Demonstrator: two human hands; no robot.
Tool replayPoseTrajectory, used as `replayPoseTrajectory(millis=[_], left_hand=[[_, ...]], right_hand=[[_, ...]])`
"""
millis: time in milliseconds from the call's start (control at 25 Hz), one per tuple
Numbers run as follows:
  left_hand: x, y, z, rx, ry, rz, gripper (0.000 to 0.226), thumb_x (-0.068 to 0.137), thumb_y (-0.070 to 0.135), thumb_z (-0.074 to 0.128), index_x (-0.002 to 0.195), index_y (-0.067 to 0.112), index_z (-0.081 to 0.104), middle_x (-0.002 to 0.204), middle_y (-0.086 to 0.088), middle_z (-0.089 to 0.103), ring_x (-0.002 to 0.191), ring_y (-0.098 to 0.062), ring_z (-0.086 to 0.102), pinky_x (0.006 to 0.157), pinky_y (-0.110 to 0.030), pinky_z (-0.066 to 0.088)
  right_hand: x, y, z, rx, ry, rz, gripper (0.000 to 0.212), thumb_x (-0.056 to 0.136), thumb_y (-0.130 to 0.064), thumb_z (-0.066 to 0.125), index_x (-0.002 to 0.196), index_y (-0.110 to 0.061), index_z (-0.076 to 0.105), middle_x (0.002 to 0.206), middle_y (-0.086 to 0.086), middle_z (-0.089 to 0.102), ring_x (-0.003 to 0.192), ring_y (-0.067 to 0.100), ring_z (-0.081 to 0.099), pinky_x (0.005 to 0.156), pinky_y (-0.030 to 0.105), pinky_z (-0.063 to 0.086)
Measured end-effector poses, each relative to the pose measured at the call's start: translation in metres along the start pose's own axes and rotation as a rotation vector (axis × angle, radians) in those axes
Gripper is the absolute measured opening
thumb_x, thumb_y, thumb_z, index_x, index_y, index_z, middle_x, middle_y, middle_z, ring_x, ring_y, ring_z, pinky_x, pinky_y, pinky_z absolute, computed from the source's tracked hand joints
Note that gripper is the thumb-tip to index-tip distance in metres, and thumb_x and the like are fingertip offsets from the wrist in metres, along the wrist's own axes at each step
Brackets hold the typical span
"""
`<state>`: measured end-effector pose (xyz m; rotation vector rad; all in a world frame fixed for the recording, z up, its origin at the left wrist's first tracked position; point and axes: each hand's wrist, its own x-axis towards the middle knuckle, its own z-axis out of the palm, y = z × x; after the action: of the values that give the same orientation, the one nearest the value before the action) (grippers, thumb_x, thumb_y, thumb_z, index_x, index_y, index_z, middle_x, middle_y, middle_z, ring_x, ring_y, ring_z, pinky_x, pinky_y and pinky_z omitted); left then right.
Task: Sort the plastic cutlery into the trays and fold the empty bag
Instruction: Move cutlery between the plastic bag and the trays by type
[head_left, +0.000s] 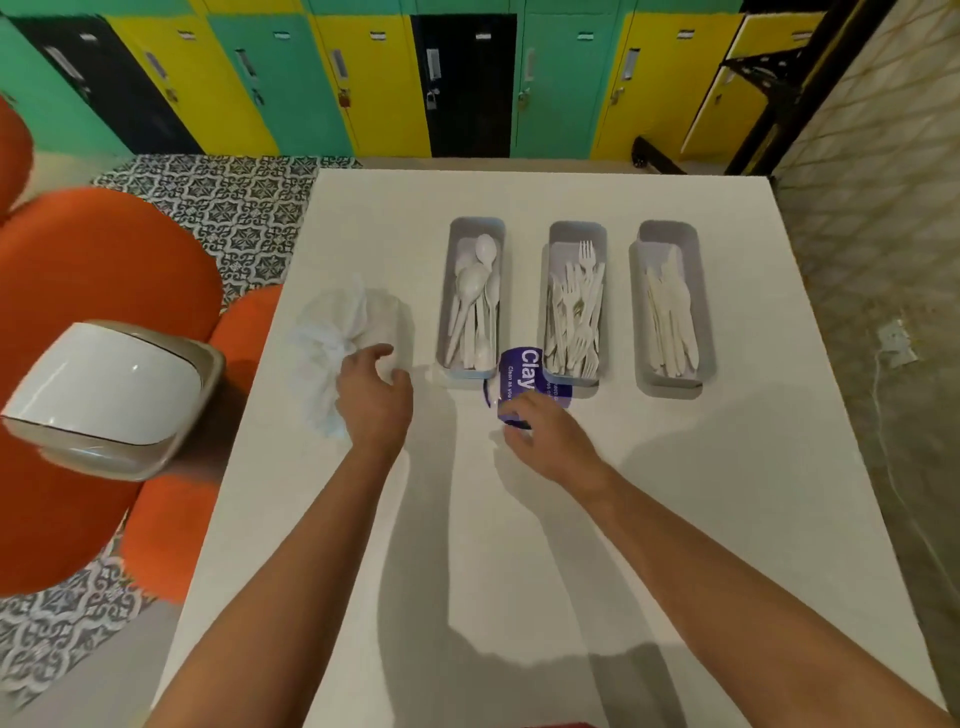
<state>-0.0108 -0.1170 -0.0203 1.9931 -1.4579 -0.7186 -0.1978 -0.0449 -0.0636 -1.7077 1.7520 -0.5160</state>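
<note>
Plastic cutlery sorted in three trays (670, 382).
Left hand (371, 395) grips crumpled bag (332, 332) at nine o'clock; right hand (540, 431) pinches purple label (524, 374).

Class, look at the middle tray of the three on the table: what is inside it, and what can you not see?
The middle tray holds white plastic forks, piled lengthwise, one with its tines toward the far end. The pile hides the tray's floor, and the purple label overlaps its near left corner.
</note>
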Motion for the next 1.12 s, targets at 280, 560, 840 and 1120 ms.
replayPoseTrajectory(millis=[280,560,840,1120], left_hand=[[0.039,-0.039,-0.029,0.208,0.037,-0.156,0.048,0.085,0.035,0.061,0.129,0.021,0.049,0.138,-0.010,0.042,0.126,-0.032,0.040,0.102,-0.048,0.034],[0.067,-0.054,-0.025,0.312,-0.033,-0.124,0.073,0.075,0.055,0.066,0.134,0.021,0.040,0.141,-0.009,0.040,0.129,-0.031,0.037,0.102,-0.046,0.034],[0.078,-0.074,-0.025,0.341,-0.102,-0.093,0.046,0.089,0.043,0.055,0.128,0.019,0.053,0.135,-0.010,0.047,0.119,-0.029,0.047,0.099,-0.040,0.041],[0.071,-0.092,-0.037,0.140,-0.019,0.028,0.023,0.094,0.012,0.041,0.107,0.010,0.061,0.109,-0.011,0.061,0.098,-0.029,0.056,0.080,-0.036,0.046]], right_hand=[[0.063,-0.074,0.030,0.043,-0.111,-0.104,0.026,0.091,-0.017,0.055,0.116,-0.013,0.060,0.115,0.005,0.055,0.100,0.021,0.057,0.085,0.036,0.049],[0.123,-0.111,0.046,-0.218,-0.121,-0.174,0.048,0.093,-0.016,0.049,0.139,-0.021,0.039,0.147,0.004,0.029,0.130,0.025,0.037,0.096,0.038,0.045],[0.153,-0.128,0.070,-0.277,-0.232,-0.210,0.072,0.092,0.001,0.040,0.149,-0.033,0.013,0.158,0.003,0.008,0.142,0.026,0.020,0.096,0.039,0.046],[0.147,-0.135,0.087,-0.311,-0.308,-0.124,0.051,0.097,-0.013,0.038,0.146,-0.023,0.028,0.130,0.012,0.042,0.117,0.030,0.040,0.094,0.040,0.043]])
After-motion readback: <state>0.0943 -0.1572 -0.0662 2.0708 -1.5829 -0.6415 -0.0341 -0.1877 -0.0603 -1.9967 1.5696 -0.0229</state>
